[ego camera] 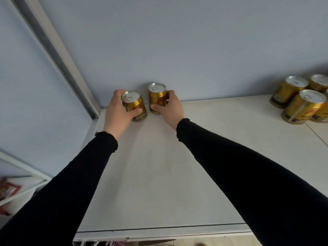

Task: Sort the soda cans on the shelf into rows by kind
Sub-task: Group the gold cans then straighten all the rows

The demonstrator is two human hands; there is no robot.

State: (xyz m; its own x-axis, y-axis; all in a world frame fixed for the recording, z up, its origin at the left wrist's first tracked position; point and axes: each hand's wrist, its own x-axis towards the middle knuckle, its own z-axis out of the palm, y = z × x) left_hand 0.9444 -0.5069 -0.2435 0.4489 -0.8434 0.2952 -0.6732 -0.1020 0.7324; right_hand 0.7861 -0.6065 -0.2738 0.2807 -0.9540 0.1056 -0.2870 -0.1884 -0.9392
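At the far left end of the shelf (pixel 159 166), close to the pale blue wall (pixel 177 41), two gold cans stand side by side with a narrow gap between them. The left hand (pixel 118 113) grips the left can (pixel 135 107): its fingers (pixel 117 93) curl round the far side and the thumb presses across the near face of the label. This can leans slightly, its silver lid with a pull tab tipped toward the camera (whether its base is flat on the shelf cannot be told). Just to its right, the right can (pixel 157 95) stands closer to the wall, upright, and the right hand (pixel 171 109) holds it from the right side, thumb lying low across the front near the base and fingers wrapped behind. Both arms wear long black sleeves (pixel 239 166) that reach in from the near edge.

A grey metal post (pixel 58 55) runs diagonally up from the shelf's far left corner. At lower left, a white rack (pixel 26 180) holds something red, too blurred to make out.

Well apart at the far right end of the shelf, a cluster of gold cans (pixel 301 105) of the same look stands packed together, touching one another, partly cut off by the picture's edge.
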